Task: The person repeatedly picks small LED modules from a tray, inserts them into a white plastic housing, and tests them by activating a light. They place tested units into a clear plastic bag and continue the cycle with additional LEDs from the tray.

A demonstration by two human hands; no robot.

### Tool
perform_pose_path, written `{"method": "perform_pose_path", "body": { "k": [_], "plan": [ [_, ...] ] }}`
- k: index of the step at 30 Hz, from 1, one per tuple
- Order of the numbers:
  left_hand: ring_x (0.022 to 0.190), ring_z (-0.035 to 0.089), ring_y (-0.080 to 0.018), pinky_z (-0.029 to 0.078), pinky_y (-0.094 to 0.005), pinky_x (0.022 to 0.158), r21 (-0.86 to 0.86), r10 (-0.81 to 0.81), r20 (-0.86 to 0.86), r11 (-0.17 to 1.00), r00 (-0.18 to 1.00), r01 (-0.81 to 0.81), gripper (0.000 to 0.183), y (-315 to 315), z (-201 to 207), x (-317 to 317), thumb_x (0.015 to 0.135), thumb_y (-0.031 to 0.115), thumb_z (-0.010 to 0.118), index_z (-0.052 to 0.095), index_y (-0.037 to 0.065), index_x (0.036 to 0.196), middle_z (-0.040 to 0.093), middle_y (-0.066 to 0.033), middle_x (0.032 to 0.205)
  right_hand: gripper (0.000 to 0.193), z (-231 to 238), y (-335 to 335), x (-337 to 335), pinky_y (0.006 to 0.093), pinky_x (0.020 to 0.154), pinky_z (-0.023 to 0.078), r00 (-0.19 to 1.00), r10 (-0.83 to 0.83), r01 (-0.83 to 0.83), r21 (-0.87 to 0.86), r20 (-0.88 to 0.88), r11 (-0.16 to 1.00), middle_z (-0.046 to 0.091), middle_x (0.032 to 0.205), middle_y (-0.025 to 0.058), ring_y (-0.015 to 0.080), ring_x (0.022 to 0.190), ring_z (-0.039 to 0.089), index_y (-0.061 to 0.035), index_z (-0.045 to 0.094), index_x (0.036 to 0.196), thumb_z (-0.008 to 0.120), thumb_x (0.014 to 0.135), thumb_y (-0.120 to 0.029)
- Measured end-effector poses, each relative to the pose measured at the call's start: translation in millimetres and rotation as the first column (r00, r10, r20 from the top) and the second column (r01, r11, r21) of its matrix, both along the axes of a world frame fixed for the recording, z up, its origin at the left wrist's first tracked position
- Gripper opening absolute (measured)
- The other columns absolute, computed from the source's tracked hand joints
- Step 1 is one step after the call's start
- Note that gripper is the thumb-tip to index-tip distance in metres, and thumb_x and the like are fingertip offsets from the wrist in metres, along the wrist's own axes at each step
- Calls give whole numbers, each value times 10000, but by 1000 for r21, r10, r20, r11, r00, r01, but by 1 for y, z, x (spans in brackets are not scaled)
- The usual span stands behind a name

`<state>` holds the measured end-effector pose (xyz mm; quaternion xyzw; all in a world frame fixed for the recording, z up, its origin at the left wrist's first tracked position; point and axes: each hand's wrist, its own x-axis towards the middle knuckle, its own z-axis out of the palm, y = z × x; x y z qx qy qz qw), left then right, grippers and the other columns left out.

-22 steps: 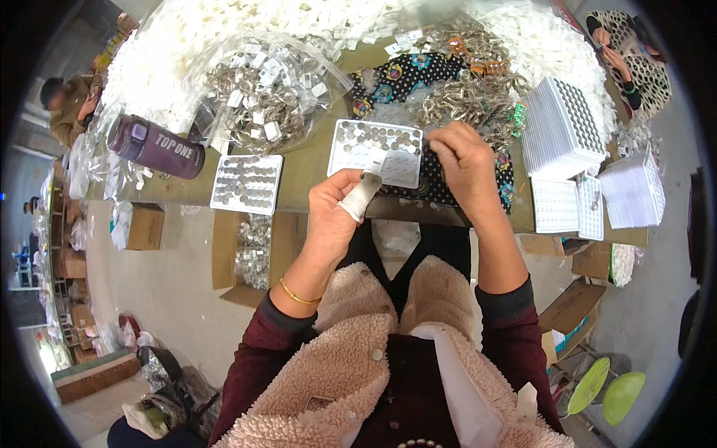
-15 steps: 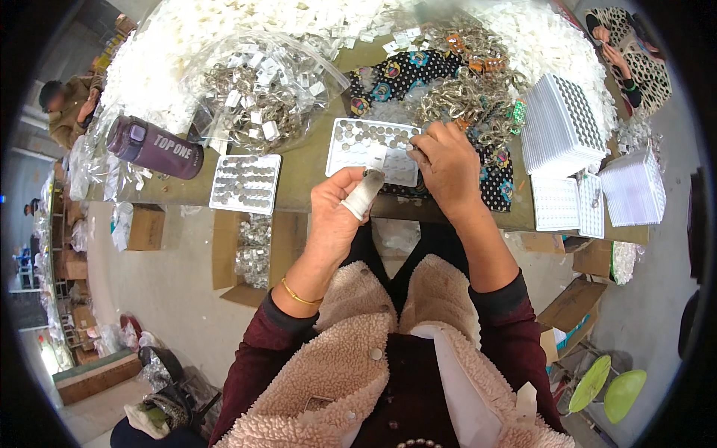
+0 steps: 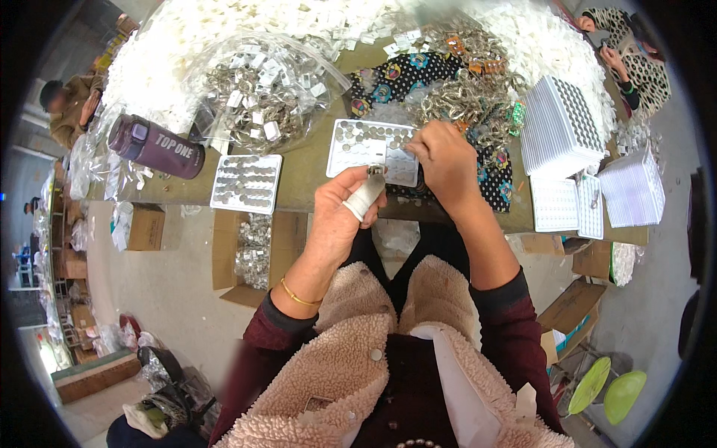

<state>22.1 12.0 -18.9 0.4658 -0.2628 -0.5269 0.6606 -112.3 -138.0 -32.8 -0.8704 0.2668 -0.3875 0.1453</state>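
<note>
Metal piece (image 3: 376,171), small and dull silver, sat at the tips of the left hand (image 3: 343,200), pinched firmly between a bare finger and a digit bound in a white wrap (image 3: 364,198); just beyond it showed a white tag (image 3: 376,154), though whether the two were joined was too small to tell. Right of that grip, apart from it, the right hand (image 3: 447,158) had its fingers curled and their tips bunched near the far-right part of a white tray (image 3: 337,166); I could not tell whether anything was between them. The likeliest mishap seemed a slip: the left hand had only a small area of the piece, and the wrap might have dulled its feel, so a push off-centre could have twisted the piece loose, down into the tray ahead or off the table (image 3: 299,175) edge below. Grey discs (image 3: 366,133) stood in the tray beyond the left fingertips, apparently unfastened, so a knock from the right hand could have scattered them. Patterned cloth (image 3: 494,183) under and beside the right hand might have bunched and tilted the tray, while the tangled metal rings (image 3: 467,101) beyond its knuckles could have snagged.
</note>
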Motion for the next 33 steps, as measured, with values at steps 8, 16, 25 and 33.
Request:
{"method": "perform_pose_path", "body": {
  "k": [8,16,25,33],
  "plan": [
    [597,518,-66,415,-220,547,-6,-1,-4,1000,1000,1,364,-1,-1,-5,977,182,655,618,-45,1258,689,-100,877,140,23,37,-4,313,652,495,927,165,-298,393,337,870,606,857,101,274,732,626,-31,616,921,715,828,1],
    [587,530,-63,431,-215,547,-35,-6,15,999,1000,6,330,0,-3,-9,1000,161,613,617,-51,1254,702,-116,892,151,21,35,2,348,632,503,932,204,-238,85,298,967,593,843,82,273,735,620,-57,638,877,730,769,-7],
    [586,527,-54,407,-199,526,-80,22,112,997,994,-13,286,0,-3,-10,993,104,590,620,-35,1241,691,-84,827,117,19,31,-1,365,654,500,926,266,-317,169,268,933,598,847,80,294,770,627,-55,653,881,714,786,-27],
    [675,537,5,396,-164,569,-77,102,304,994,947,-82,194,-2,-9,-9,915,51,712,688,-8,1098,667,39,808,111,21,35,-12,362,682,508,894,388,-443,312,225,840,612,885,113,300,773,628,-19,670,952,668,844,3]
  ]
}}
